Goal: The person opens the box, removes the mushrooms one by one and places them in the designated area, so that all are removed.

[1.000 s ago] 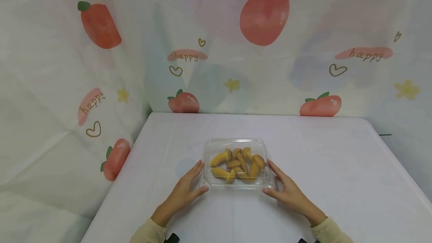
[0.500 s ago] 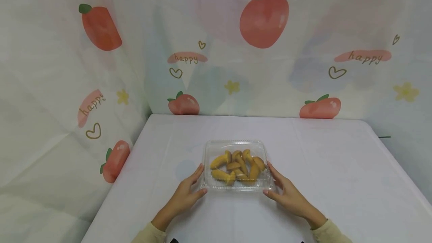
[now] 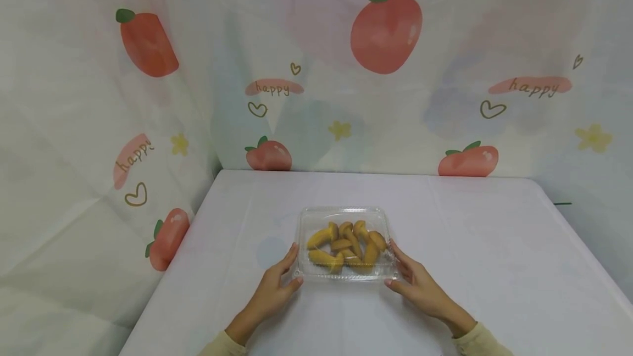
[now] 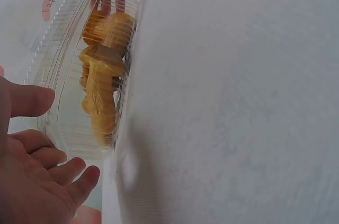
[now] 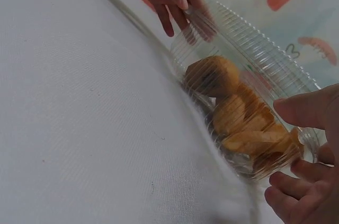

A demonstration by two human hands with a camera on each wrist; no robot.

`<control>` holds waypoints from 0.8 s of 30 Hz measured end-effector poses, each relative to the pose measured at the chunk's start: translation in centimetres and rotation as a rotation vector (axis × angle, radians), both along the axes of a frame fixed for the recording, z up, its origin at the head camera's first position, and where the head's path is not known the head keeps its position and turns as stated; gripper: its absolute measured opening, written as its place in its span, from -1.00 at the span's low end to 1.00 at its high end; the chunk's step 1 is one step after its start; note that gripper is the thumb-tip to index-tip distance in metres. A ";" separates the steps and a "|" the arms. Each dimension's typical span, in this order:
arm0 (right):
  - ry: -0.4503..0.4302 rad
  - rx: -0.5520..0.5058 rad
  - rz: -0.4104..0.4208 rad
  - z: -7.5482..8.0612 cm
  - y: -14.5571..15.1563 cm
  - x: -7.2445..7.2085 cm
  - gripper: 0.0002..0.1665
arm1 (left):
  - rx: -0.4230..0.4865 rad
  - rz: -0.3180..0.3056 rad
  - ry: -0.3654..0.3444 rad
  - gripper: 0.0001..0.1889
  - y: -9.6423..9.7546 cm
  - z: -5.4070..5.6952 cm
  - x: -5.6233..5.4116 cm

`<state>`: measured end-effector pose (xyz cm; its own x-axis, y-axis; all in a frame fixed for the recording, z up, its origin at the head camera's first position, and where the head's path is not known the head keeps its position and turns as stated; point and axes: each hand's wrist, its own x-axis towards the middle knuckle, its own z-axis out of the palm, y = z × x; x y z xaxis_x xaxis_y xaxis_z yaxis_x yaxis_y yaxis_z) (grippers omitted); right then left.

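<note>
A clear plastic clamshell container (image 3: 309, 218) with its lid closed lies near the middle of the white table. Inside are several yellow-brown mushrooms (image 3: 341, 246) with thick stems. My left hand (image 3: 272, 287) holds the container's left side, its thumb at the near left corner. On the opposite side my right hand (image 3: 427, 290) holds the container in the same way, thumb at the near right corner. Both wrist views show each thumb by the rim and the other fingers low along the side wall. The far fingertips are partly hidden behind the plastic.
A white cloth covers the table (image 3: 475, 246). Behind it and to the left hangs a pale curtain (image 3: 316, 26) printed with red fruit, hearts and lettering. A thin dark line (image 3: 562, 203) shows beyond the table's right edge.
The thumbs have drawn in slightly to the container's near corners. The whole head view has shifted a little downward; the container keeps its place on the table.
</note>
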<state>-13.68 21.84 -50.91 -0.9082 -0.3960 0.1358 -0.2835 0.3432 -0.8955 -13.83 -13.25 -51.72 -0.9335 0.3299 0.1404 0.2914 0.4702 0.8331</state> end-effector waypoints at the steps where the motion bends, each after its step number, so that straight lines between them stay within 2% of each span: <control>1: -0.005 0.005 -0.001 0.0 0.0 0.0 0.01 | 0.003 0.004 0.005 -0.28 0.0 -0.1 0.0; 7: -0.034 0.002 -0.005 -0.3 -0.1 -0.2 0.02 | 0.053 0.023 -0.029 -0.30 0.3 -0.4 0.3; 10: -0.034 0.004 -0.001 -0.3 -0.2 -0.2 0.02 | 0.048 0.034 -0.043 -0.33 0.5 -0.4 0.4; 19: -0.068 0.012 -0.010 -0.2 -0.3 -0.1 0.03 | 0.037 0.058 0.012 -0.37 0.8 -0.7 0.2; 24: -0.077 -0.018 -0.010 -0.1 -0.4 -0.3 0.03 | 0.022 0.083 0.013 -0.39 0.8 -0.6 0.2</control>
